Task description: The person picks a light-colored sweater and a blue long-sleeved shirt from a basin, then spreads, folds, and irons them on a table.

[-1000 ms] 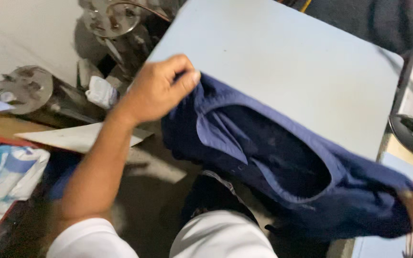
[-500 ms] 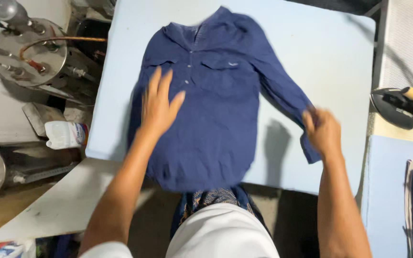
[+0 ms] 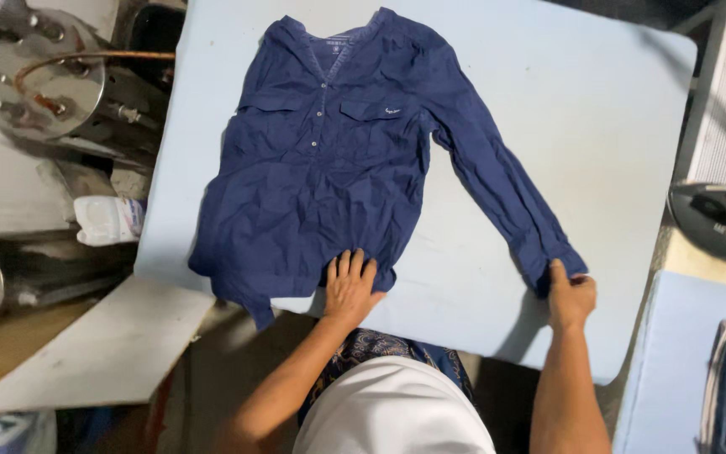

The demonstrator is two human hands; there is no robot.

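While the navy shirt [image 3: 329,168] lies face up and spread on the pale blue surface [image 3: 598,101], smoothing is only partly done: creases remain and one sleeve is tucked out of sight. The left hand [image 3: 350,290] presses flat, fingers wide, on the hem. The right hand [image 3: 570,296] pinches the outstretched sleeve's cuff.

Seen from above, the person has two bare forearms with no sleeves reaching them, no watch and no bracelets. The left hand [image 3: 350,290] and right hand [image 3: 570,298] wear no gloves, and no rings can be made out. A plain white top covers the torso. Below it shows a dark blue garment with a pale swirling pattern.
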